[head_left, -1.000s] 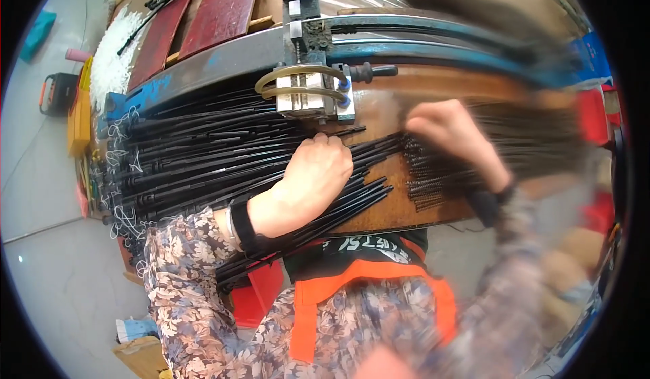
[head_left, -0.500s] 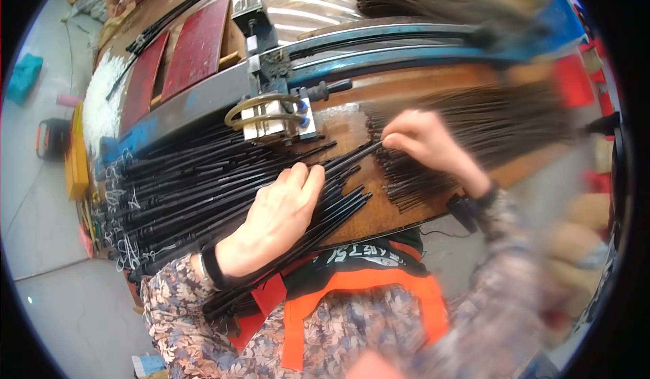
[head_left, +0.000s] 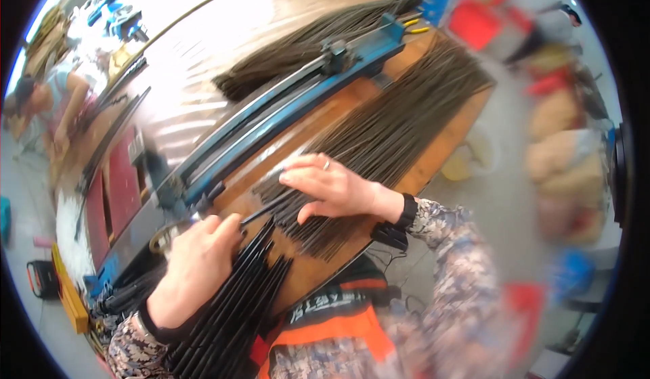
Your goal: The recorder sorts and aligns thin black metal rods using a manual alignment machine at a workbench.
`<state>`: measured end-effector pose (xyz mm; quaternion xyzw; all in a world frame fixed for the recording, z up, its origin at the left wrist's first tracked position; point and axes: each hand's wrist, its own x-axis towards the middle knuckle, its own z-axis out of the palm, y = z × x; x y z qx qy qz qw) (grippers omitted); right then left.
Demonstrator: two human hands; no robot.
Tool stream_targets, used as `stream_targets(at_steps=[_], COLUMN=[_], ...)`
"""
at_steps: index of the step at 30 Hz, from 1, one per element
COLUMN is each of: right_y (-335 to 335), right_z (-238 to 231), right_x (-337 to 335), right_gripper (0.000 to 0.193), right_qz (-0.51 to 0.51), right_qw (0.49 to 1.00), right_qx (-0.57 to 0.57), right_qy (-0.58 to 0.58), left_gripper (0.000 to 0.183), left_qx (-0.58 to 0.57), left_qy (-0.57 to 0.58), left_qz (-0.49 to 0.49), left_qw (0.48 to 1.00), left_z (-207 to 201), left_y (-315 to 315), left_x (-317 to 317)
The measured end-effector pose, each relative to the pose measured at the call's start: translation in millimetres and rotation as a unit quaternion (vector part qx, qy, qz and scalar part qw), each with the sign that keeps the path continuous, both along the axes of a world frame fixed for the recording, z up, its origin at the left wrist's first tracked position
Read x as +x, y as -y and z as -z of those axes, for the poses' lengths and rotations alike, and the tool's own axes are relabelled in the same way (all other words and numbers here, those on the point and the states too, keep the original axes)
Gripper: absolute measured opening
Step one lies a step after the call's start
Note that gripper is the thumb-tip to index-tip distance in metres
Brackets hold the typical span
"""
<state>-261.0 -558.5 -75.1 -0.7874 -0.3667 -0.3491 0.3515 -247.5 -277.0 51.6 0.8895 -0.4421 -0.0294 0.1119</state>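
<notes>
My left hand (head_left: 196, 264) is closed round a thin black rod (head_left: 263, 211), which juts out past its fingertips toward the right. Close to that rod's far end is my right hand (head_left: 338, 189), thumb and fingers apart, a ring on one finger; it hovers over a wide spread of thin brown-grey rods (head_left: 386, 128). Whether its fingers touch the black rod is hard to tell. Below and beside my left hand lies a bundle of black rods (head_left: 237, 304), their tips fanned out on the wooden table (head_left: 308, 277).
A blue-railed bench device (head_left: 271, 122) crosses the table beyond my hands. Behind it lies another pile of thin rods (head_left: 305, 40). Dark red boards (head_left: 122, 176) are at the left, with another person (head_left: 64, 101) farther back. Yellow-handled pliers (head_left: 416, 27) rest at the far end.
The view has swung toward the right. My right hand's fingers, formerly pinched at the black rod's end, are now spread. My left hand still holds the rod.
</notes>
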Motion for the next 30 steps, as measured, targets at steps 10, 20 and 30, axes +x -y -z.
stream_targets(at_steps=[10,20,30], right_y=[96,154,25], right_z=[3,4,-24], right_x=[32,29,16], right_gripper=[0.073,0.06,0.059], right_qz=[0.205,0.318,0.204], right_qw=[0.976,0.941,0.972], right_qx=[-0.036,-0.047,-0.061], right_qy=[-0.067,-0.104,-0.096], left_gripper=[0.031,0.028,0.037], left_qx=[0.043,0.0,0.012], left_qy=[0.196,0.122,0.143], left_qz=[0.084,0.081,0.07], left_qw=[0.976,0.989,0.987], left_z=[11,19,1], left_y=[32,59,37], left_x=[66,82,72])
